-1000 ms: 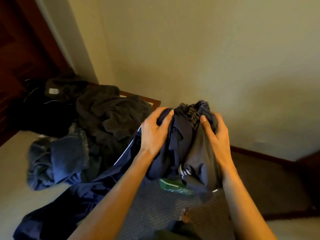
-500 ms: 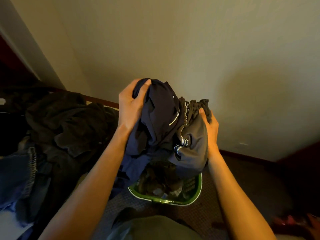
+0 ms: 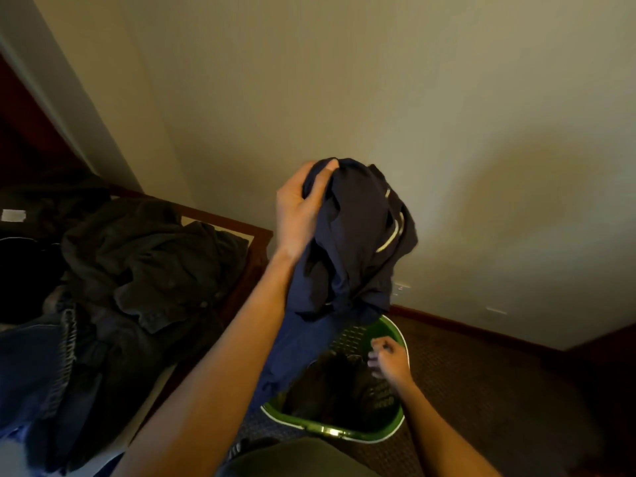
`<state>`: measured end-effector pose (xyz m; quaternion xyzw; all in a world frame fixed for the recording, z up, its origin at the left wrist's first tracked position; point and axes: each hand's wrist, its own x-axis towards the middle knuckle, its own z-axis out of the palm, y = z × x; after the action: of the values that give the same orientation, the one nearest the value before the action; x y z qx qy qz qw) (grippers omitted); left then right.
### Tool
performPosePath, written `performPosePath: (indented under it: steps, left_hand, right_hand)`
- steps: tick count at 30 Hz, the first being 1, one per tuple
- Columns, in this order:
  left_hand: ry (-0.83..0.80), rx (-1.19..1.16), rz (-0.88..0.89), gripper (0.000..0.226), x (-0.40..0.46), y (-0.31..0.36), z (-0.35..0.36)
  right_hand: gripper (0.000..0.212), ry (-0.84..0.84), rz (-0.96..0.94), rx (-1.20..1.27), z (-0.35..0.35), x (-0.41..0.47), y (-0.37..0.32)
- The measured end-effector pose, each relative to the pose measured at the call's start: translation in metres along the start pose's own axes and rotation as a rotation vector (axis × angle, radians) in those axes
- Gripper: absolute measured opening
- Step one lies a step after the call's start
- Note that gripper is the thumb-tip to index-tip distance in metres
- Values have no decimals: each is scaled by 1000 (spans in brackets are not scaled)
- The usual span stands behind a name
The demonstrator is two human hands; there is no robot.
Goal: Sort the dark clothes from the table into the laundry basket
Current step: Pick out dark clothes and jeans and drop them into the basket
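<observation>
My left hand [image 3: 298, 215] grips a bunched navy garment with white piping [image 3: 358, 235], held high above the green laundry basket [image 3: 330, 431] on the floor. The garment's long tail hangs down along my left forearm to the basket's left rim. My right hand [image 3: 389, 359] is low over the basket's right side, fingers loosely curled and blurred, holding nothing. Dark clothes [image 3: 330, 387] lie inside the basket. A heap of dark clothes [image 3: 144, 266] with blue denim [image 3: 31, 366] covers the table at left.
The table's wooden edge [image 3: 247, 270] runs close to the basket's left. A beige wall stands behind with a brown baseboard [image 3: 475, 333]. Dark patterned carpet [image 3: 499, 401] spreads to the right of the basket.
My right hand let go of the grey garment and dropped down over the basket. My left hand stays raised with the navy garment. The view shifted right, toward the basket.
</observation>
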<state>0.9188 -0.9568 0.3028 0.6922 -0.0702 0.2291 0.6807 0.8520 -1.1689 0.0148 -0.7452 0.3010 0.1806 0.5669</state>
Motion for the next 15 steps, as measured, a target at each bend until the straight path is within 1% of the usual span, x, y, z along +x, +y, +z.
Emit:
performPosePath:
  steps: [5, 7, 9, 11, 13, 15]
  left_hand:
    - [-33, -128, -11, 14, -5, -2, 35]
    - [-71, -126, 5, 15, -12, -10, 39]
    - [-117, -56, -20, 14, -26, -33, 39]
    - [-158, 95, -115, 12, -46, -73, 36]
    - [-231, 273, -292, 20, -73, -115, 27]
    - [-360, 376, -478, 27, -102, -150, 15]
  right_hand:
    - [17, 31, 3, -20, -10, -2, 13]
    - [17, 36, -9, -13, -18, -3, 14]
    - [15, 32, -4, -10, -27, -2, 19]
    - [14, 33, 6, 0, -35, -2, 24]
    - [13, 29, 22, -8, -41, -1, 30]
    - [13, 12, 25, -12, -43, -3, 36]
